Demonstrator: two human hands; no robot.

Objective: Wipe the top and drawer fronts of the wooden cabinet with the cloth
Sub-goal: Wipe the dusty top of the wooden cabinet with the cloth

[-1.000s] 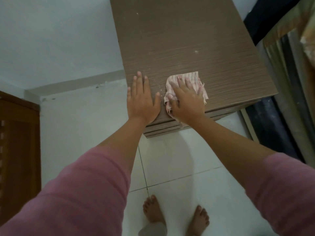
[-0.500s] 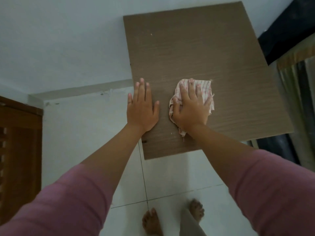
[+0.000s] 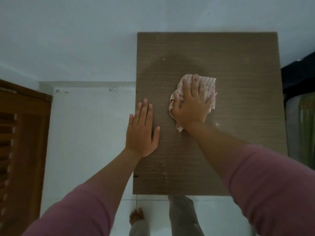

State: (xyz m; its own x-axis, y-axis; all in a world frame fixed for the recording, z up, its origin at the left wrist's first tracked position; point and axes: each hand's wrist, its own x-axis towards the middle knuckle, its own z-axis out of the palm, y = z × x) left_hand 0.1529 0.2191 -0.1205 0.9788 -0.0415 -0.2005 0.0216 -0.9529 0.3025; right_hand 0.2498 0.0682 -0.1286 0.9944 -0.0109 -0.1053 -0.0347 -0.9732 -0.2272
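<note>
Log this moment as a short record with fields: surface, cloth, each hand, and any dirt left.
surface: wooden cabinet top, seen from above
cloth: striped cloth, bunched, near the middle of the top
right hand: fingers spread flat, pressing the cloth
left hand: flat on the top's left edge, holding nothing
dirt: pale specks scattered on the top
drawer fronts: hidden

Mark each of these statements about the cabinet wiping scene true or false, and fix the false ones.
1. The right hand presses the cloth flat on the cabinet top. True.
2. The left hand holds a second cloth. False: it lies flat and empty at the top's left edge.
3. The cloth is plain blue. False: it is pale with pinkish stripes.
4. Small pale specks show on the cabinet top. True.
5. A drawer stands pulled open. False: no drawer front shows from above.
</note>
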